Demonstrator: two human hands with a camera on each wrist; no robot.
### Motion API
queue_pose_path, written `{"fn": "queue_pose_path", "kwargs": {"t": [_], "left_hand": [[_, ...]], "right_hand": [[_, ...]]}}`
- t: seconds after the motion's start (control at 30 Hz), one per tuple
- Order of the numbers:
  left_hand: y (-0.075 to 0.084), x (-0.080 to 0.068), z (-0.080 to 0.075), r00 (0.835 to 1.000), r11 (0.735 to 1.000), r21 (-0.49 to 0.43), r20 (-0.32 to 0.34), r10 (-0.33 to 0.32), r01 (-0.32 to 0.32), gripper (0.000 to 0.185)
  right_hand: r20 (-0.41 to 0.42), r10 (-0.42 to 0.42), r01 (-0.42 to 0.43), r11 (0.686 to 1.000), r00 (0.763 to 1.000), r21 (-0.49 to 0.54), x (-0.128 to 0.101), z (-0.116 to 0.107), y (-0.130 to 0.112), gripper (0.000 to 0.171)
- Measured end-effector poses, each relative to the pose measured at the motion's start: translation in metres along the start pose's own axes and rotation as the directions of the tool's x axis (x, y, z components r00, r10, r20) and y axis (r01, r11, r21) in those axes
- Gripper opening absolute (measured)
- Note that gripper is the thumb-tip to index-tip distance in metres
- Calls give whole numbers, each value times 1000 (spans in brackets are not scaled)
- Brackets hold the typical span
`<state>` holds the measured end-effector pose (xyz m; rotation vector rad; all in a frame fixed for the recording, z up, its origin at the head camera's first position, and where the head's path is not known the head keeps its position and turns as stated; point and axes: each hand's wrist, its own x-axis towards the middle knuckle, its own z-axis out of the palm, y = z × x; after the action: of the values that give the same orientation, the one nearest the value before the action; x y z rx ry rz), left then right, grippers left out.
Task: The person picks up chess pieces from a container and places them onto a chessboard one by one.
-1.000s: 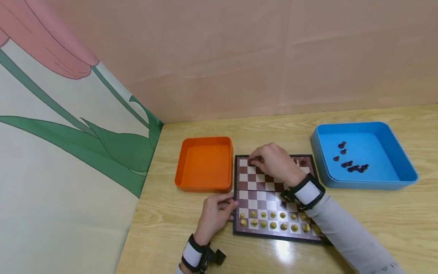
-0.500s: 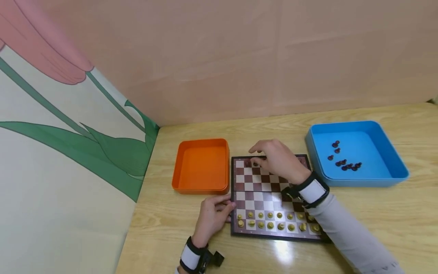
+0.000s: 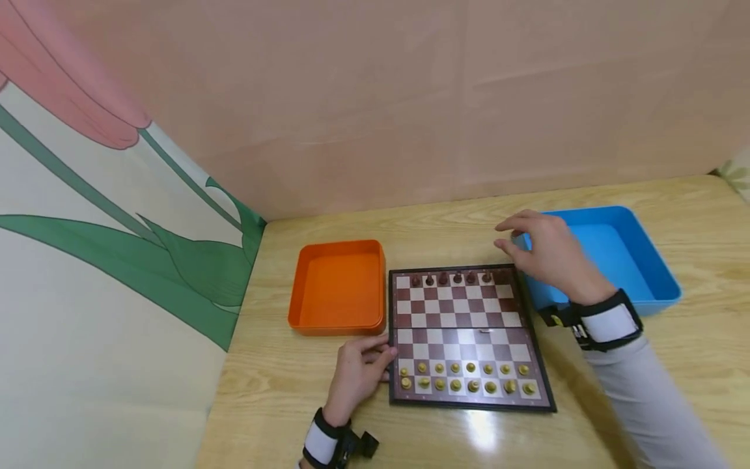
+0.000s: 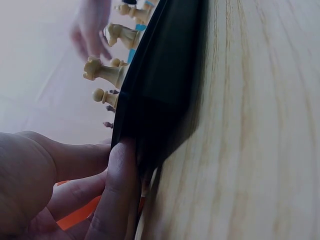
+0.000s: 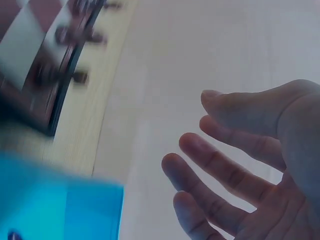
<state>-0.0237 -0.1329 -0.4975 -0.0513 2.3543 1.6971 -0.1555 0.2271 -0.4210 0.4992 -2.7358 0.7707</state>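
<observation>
A chessboard (image 3: 465, 319) lies on the table, with gold pieces (image 3: 455, 384) in two rows along its near side. A row of dark chess pieces (image 3: 443, 279) stands along the far edge. My left hand (image 3: 357, 371) holds the board's left edge; in the left wrist view its fingertips (image 4: 122, 155) press against the black side of the board. Over the left wall of the blue tray (image 3: 609, 228) hovers my right hand (image 3: 553, 251), thumb and fingers apart. Nothing is between those fingers in the right wrist view. The hand hides the tray's left part.
An orange tray (image 3: 336, 286) stands left of the board on the wooden table (image 3: 281, 384). A plain pinkish wall covering (image 3: 375, 117) rises behind the table, and a flower-patterned one (image 3: 117, 273) is at the left.
My right hand has left the far left part of the board, letting go of a dark chess piece there, and moved right to the blue tray. My left hand stays at the board's edge.
</observation>
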Motion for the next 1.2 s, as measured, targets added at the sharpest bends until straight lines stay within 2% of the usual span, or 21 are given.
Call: {"fn": "queue_pose_path", "kwargs": {"t": [0.13, 0.23, 0.4, 0.57, 0.7, 0.93, 1.1, 1.2], "left_hand": [[-1, 2, 1, 1000, 1000, 9, -3, -11, 11, 34], [-2, 2, 2, 1000, 1000, 20, -7, -17, 18, 34], [-2, 3, 1, 1000, 999, 27, -12, -18, 18, 34], [-2, 3, 1, 1000, 1000, 21, -11, -15, 15, 34], [-2, 3, 1, 1000, 1000, 20, -8, -18, 19, 34], [-2, 4, 0, 1000, 999, 25, -5, -28, 28, 35], [-2, 4, 0, 1000, 1000, 21, -1, -17, 17, 35], [-3, 4, 0, 1000, 1000, 20, 1, -19, 19, 35]], "right_hand": [[0, 51, -51, 999, 999, -2, -6, -8, 26, 33], [76, 140, -141, 990, 987, 2, -8, -14, 39, 40], [222, 244, -250, 968, 944, 1, -10, -22, 57, 47], [334, 331, -334, 941, 883, -50, -13, -23, 71, 49], [386, 366, -358, 929, 847, -95, -15, -20, 79, 48], [427, 405, -389, 912, 809, -129, -15, -17, 88, 52], [451, 403, -396, 911, 797, -115, -16, -15, 89, 53], [452, 398, -390, 914, 799, -115, -16, -14, 88, 51]]}}
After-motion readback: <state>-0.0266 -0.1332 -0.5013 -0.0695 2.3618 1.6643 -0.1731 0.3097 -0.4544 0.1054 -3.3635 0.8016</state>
